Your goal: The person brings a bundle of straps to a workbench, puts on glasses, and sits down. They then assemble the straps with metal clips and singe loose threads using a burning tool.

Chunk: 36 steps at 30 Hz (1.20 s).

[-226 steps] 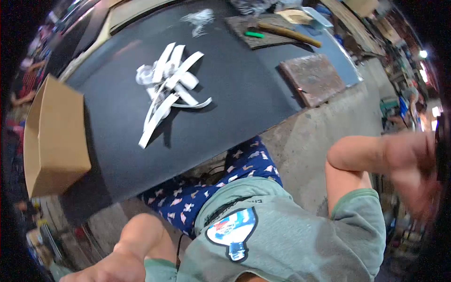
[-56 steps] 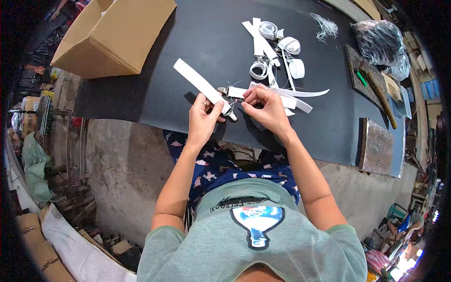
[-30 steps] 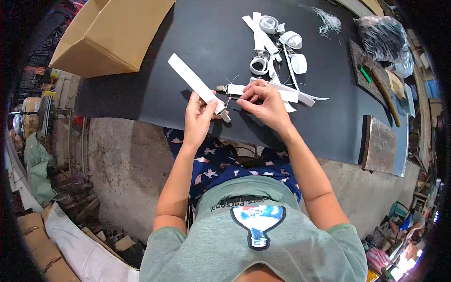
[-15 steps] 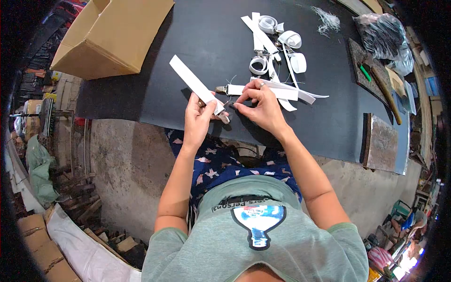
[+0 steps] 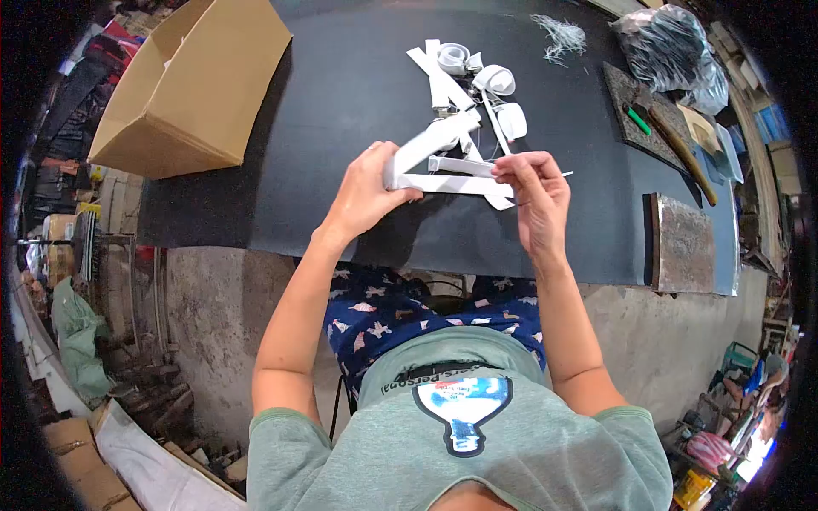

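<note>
A flat white elastic strap (image 5: 436, 140) is bent sharply at my left hand (image 5: 368, 192), whose fingers are closed around the bend. One arm of the strap slants up and away, blurred by motion; another white length (image 5: 456, 184) runs right toward my right hand (image 5: 538, 192). That right hand is raised, thumb and fingertips pinched together close to the strap ends; what lies between them is too small to make out. Just beyond lies a pile of white straps, some wound into rolls (image 5: 496, 81), with metal clips and loose threads among them.
An open cardboard box (image 5: 200, 102) stands at the table's left. Thread scraps (image 5: 559, 38) lie at the back. To the right are a plastic bag (image 5: 669, 51), a dark board with a green-handled tool (image 5: 639, 121), a wooden-handled hammer (image 5: 682, 149) and a metal plate (image 5: 683, 244).
My left hand has turned over, and the strap in it is now bent, its metal clip hidden from view. My right hand has moved rightward, away from the left. The whole view has shifted slightly.
</note>
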{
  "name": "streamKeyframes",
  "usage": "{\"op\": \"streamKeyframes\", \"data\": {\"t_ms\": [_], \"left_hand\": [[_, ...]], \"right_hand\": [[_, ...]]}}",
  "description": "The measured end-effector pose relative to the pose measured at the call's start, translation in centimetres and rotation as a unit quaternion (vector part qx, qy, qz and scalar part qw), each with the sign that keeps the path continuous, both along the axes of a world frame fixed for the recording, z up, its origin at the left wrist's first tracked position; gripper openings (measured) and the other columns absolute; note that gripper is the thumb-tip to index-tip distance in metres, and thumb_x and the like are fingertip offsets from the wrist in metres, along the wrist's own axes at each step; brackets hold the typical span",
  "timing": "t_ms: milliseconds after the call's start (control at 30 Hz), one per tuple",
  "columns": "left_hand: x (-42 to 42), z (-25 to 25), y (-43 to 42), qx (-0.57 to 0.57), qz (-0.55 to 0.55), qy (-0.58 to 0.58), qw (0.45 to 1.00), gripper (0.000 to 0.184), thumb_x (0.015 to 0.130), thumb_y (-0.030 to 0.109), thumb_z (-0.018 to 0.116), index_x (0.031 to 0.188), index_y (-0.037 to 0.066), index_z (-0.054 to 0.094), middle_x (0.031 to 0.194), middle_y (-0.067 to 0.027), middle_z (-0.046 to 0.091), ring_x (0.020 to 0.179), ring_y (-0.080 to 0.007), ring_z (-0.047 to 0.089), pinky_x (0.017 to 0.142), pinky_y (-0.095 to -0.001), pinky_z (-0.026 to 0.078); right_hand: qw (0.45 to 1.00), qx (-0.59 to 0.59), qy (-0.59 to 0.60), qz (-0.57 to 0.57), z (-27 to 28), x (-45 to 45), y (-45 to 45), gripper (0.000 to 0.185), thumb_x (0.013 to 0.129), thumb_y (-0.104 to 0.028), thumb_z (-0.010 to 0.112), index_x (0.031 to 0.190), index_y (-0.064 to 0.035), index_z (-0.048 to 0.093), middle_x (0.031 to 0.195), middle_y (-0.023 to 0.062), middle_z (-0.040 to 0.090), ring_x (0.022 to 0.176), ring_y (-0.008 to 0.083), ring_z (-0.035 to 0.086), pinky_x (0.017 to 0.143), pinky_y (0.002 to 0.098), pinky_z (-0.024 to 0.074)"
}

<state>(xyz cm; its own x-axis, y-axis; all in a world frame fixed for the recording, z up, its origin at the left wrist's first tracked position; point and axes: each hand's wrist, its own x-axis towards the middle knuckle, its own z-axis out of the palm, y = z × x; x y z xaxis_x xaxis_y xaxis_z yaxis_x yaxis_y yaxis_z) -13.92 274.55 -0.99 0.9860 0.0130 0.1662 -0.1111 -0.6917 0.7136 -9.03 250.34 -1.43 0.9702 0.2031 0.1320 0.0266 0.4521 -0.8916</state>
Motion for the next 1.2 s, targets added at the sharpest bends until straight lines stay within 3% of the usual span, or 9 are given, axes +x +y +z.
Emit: {"op": "streamKeyframes", "data": {"t_ms": [133, 333, 567, 733, 833, 900, 967, 1000, 1200], "left_hand": [[0.9, -0.9, -0.4, 0.036, -0.051, 0.006, 0.998, 0.046, 0.066, 0.015, 0.083, 0.103, -0.001, 0.06, 0.094, -0.0137, 0.059, 0.09, -0.032, 0.059, 0.08, -0.0387, 0.047], [0.4, 0.8, 0.3, 0.07, -0.049, 0.096, 0.992, 0.038, 0.073, 0.017, 0.081, 0.1, -0.003, 0.064, 0.095, -0.0123, 0.06, 0.094, -0.0274, 0.059, 0.082, -0.0374, 0.047], [0.1, 2.1, 2.6, -0.292, -0.001, 0.103, 0.951, 0.015, 0.096, 0.022, 0.062, 0.098, 0.007, 0.059, 0.088, -0.0019, 0.065, 0.079, -0.0091, 0.056, 0.07, -0.0245, 0.043], [1.7, 1.0, 1.3, -0.513, -0.016, 0.067, 0.856, 0.02, 0.099, 0.023, 0.057, 0.103, 0.004, 0.054, 0.081, -0.0044, 0.062, 0.074, -0.0126, 0.058, 0.068, -0.027, 0.046], [3.1, 1.1, -1.1, -0.408, -0.019, 0.123, 0.905, 0.023, 0.096, 0.025, 0.063, 0.099, 0.003, 0.057, 0.075, -0.002, 0.06, 0.067, -0.0092, 0.056, 0.061, -0.0235, 0.045], [3.5, 2.0, -3.6, -0.242, -0.016, 0.127, 0.962, 0.029, 0.08, 0.022, 0.081, 0.091, 0.004, 0.061, 0.075, -0.0007, 0.061, 0.065, -0.0076, 0.054, 0.06, -0.0247, 0.044], [4.7, 0.1, -4.7, -0.093, -0.082, -0.061, 0.99, 0.034, 0.072, 0.015, 0.085, 0.091, 0.002, 0.06, 0.081, -0.0057, 0.062, 0.072, -0.0168, 0.058, 0.067, -0.0312, 0.047], [4.9, 1.1, -5.4, -0.005, -0.097, -0.042, 0.994, 0.036, 0.069, 0.012, 0.083, 0.087, -0.001, 0.054, 0.092, -0.0153, 0.059, 0.09, -0.0349, 0.061, 0.077, -0.0416, 0.049], [5.4, 0.6, -7.5, 0.09, -0.13, -0.021, 0.987, 0.037, 0.071, 0.009, 0.08, 0.1, 0.004, 0.057, 0.103, -0.0134, 0.058, 0.097, -0.0375, 0.062, 0.081, -0.0475, 0.051]], "right_hand": [[0.997, -0.028, -0.042, -0.056, 0.8, -0.6, -2.3, 0.008, 0.093, -0.007, 0.064, 0.096, 0.0003, 0.062, 0.093, 0.012, 0.07, 0.083, 0.0151, 0.066, 0.081, 0.0287, 0.0521], [0.993, -0.016, -0.091, -0.077, 0.7, -1.1, -3.8, 0.01, 0.093, -0.007, 0.065, 0.098, 0.0009, 0.061, 0.093, 0.0119, 0.069, 0.083, 0.0163, 0.066, 0.082, 0.0301, 0.0535], [0.993, 0.005, -0.083, -0.083, 0.4, -1.0, -4.3, 0.009, 0.093, -0.007, 0.064, 0.096, 0.0006, 0.061, 0.092, 0.0111, 0.068, 0.083, 0.016, 0.066, 0.081, 0.029, 0.0527], [0.992, -0.041, -0.039, -0.111, -1.4, -1.2, -3.9, 0.009, 0.093, -0.007, 0.065, 0.095, -0.0001, 0.061, 0.09, 0.0097, 0.068, 0.081, 0.0147, 0.066, 0.08, 0.0272, 0.0523], [0.991, -0.027, -0.029, -0.131, -2.2, -1.1, -3.9, 0.008, 0.093, -0.007, 0.065, 0.095, -0.0003, 0.061, 0.088, 0.0092, 0.068, 0.08, 0.0138, 0.066, 0.078, 0.0258, 0.0523], [0.99, -0.018, -0.021, -0.139, -2.4, -1.1, -4.1, 0.008, 0.093, -0.006, 0.065, 0.095, -0.0002, 0.061, 0.088, 0.009, 0.068, 0.079, 0.0135, 0.065, 0.077, 0.0257, 0.0525], [0.987, -0.021, -0.025, -0.159, -2.4, -1.2, -4.7, 0.007, 0.093, -0.005, 0.065, 0.095, 0.0003, 0.061, 0.088, 0.0089, 0.068, 0.079, 0.0137, 0.065, 0.077, 0.0262, 0.0526], [0.985, -0.019, -0.033, -0.169, -2.3, -1.2, -5.0, 0.007, 0.093, -0.005, 0.065, 0.095, 0.0004, 0.061, 0.087, 0.009, 0.068, 0.079, 0.0139, 0.065, 0.077, 0.0263, 0.0526], [0.967, -0.01, -0.08, -0.242, -1.7, -0.7, -8.4, 0.005, 0.094, -0.005, 0.061, 0.093, 0.0, 0.06, 0.087, 0.0106, 0.067, 0.078, 0.0156, 0.063, 0.076, 0.0292, 0.0518]]}}
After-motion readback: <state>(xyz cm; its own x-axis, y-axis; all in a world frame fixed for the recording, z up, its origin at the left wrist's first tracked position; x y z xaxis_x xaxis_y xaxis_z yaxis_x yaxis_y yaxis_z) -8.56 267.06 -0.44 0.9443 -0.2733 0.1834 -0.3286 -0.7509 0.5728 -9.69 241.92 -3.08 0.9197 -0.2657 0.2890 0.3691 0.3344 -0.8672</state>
